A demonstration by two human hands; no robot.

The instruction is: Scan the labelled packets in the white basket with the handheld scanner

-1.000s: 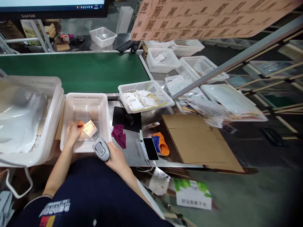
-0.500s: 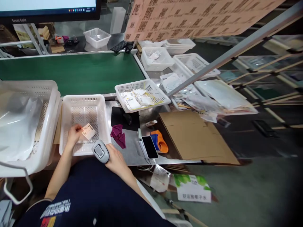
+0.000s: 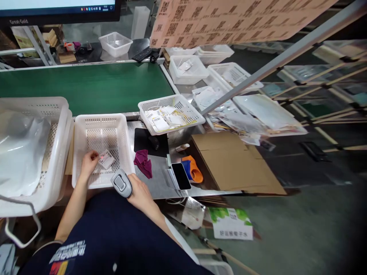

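Note:
My left hand [image 3: 90, 163] reaches into a white perforated basket [image 3: 124, 133] and pinches the left corner of a small labelled packet [image 3: 106, 159]. The packet is tilted over the basket's floor, with a small red glow near its held edge. In my right hand [image 3: 139, 190] is a grey barcode scanner [image 3: 122, 183], fingers wrapped around its grip. Its head lies at the basket's near right corner and faces the packet. The scanner's handle is mostly hidden by my fingers.
Left stands a larger white basket [image 3: 61, 152] with a clear plastic bag. A purple cloth [image 3: 143, 163], a phone [image 3: 181, 176] and an orange-blue object [image 3: 195, 170] lie right. Beyond are a basket of labelled packets [image 3: 200, 119], a green belt [image 3: 94, 84] and a slanting metal pole [image 3: 258, 78].
The packet looked brightly lit in reddish light before; now it is plain white with only a small red spot. Both hands stay nearly where they were, and the view has shifted slightly.

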